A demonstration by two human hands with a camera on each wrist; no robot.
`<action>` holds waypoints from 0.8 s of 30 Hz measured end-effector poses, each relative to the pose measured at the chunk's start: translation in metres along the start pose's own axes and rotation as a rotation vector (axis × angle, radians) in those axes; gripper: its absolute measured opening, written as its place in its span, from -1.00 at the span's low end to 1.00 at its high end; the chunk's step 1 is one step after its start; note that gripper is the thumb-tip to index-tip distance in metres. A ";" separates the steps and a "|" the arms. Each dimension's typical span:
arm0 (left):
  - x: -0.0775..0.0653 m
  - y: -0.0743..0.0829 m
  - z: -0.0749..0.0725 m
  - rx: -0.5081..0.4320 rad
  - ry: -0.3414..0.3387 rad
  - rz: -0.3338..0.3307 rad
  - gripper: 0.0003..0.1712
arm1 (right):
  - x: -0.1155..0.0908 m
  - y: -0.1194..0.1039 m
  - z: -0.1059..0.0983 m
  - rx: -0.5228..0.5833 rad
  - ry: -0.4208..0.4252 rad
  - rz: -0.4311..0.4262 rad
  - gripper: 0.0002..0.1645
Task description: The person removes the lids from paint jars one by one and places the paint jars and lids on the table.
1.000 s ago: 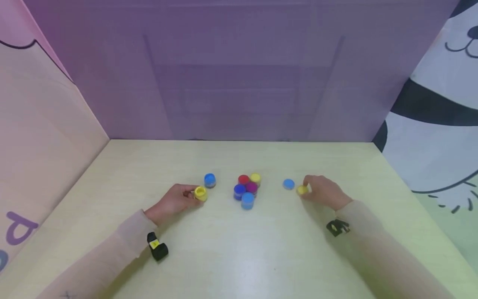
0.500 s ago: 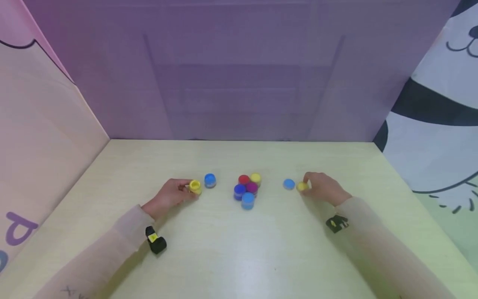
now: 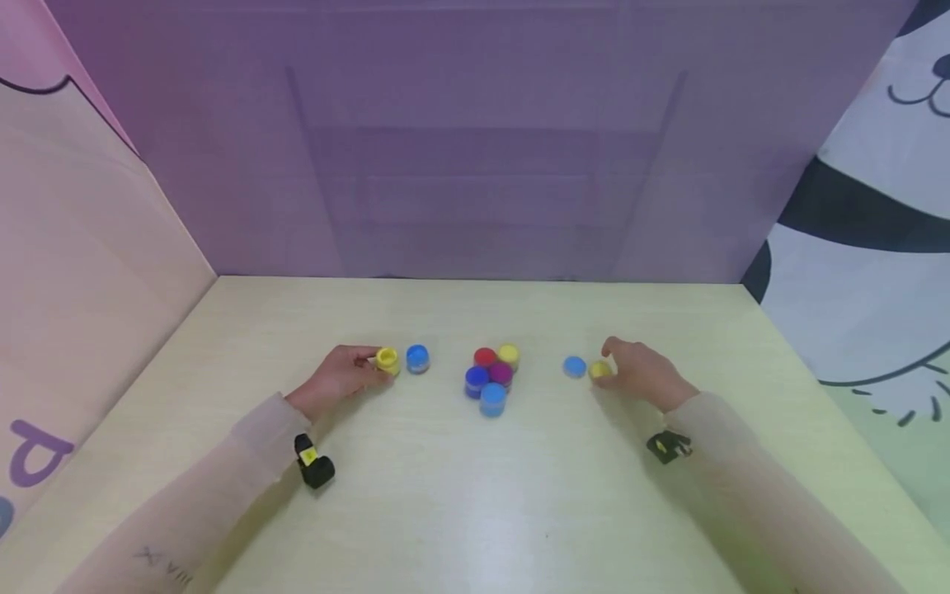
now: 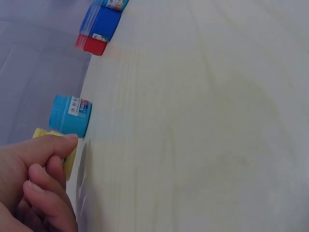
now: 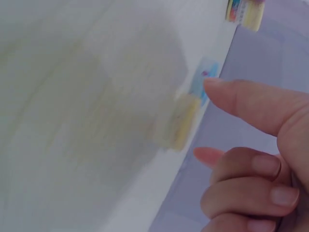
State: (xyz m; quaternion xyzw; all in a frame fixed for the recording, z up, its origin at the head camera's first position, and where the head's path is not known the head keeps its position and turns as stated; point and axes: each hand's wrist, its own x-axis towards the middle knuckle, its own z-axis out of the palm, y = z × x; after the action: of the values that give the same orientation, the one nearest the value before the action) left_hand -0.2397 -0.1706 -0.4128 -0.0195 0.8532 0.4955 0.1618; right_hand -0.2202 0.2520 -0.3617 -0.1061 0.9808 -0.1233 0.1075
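In the head view, my left hand (image 3: 340,382) holds a yellow paint jar (image 3: 387,363) with its top off, thumb and forefinger at its sides. A blue paint jar (image 3: 418,360) stands just to its right; the left wrist view shows this labelled blue jar (image 4: 70,116) close beyond the fingertips. Over on the right, a yellow lid (image 3: 599,370) lies on the table beside a light blue lid (image 3: 575,367). My right hand (image 3: 647,377) is beside the yellow lid, thumb and forefinger spread apart with nothing between them. Its other fingers are loosely curled.
Between the hands stands a cluster of capped paint jars: a red jar (image 3: 484,356), a yellow-capped jar (image 3: 508,355), a purple jar (image 3: 500,374), a dark blue jar (image 3: 477,381) and a light blue jar (image 3: 492,398). A purple panel (image 3: 475,165) rises behind the table (image 3: 445,495).
My left hand has carried the yellow jar leftward, then back toward the far side, beside the blue jar. My right thumb and forefinger have parted and let go of the yellow lid.
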 end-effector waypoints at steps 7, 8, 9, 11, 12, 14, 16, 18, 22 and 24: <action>0.002 0.000 0.003 -0.061 -0.031 0.021 -0.37 | -0.008 -0.028 0.008 -0.029 0.064 -0.132 -0.49; 0.003 0.000 0.003 -0.064 -0.033 0.024 -0.38 | -0.009 -0.033 0.009 -0.031 0.070 -0.158 -0.51; 0.003 0.001 0.004 -0.065 -0.040 0.031 -0.38 | -0.010 -0.038 0.011 -0.037 0.072 -0.180 -0.52; 0.004 0.001 0.004 -0.058 -0.044 0.035 -0.38 | -0.011 -0.048 0.014 -0.040 0.063 -0.221 -0.55; 0.004 0.001 0.005 -0.055 -0.042 0.033 -0.38 | -0.012 -0.053 0.016 -0.033 0.053 -0.238 -0.56; 0.005 0.001 0.005 -0.046 -0.037 0.034 -0.38 | -0.012 -0.061 0.021 0.003 0.026 -0.264 -0.57; 0.006 0.001 0.005 -0.035 -0.028 0.034 -0.37 | -0.012 -0.068 0.025 0.034 0.021 -0.295 -0.57; 0.007 0.001 0.006 -0.033 -0.022 0.029 -0.37 | -0.011 -0.075 0.029 0.064 0.023 -0.316 -0.58; 0.008 0.001 0.007 -0.037 -0.025 0.021 -0.36 | -0.008 -0.085 0.036 0.081 0.035 -0.328 -0.58; 0.009 0.001 0.007 -0.043 -0.027 0.017 -0.36 | -0.007 -0.090 0.037 0.073 0.040 -0.326 -0.58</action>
State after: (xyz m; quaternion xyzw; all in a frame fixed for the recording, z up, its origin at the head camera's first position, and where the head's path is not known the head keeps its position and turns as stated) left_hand -0.2465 -0.1627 -0.4180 -0.0090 0.8402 0.5153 0.1688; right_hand -0.1882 0.1600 -0.3711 -0.2575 0.9474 -0.1767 0.0703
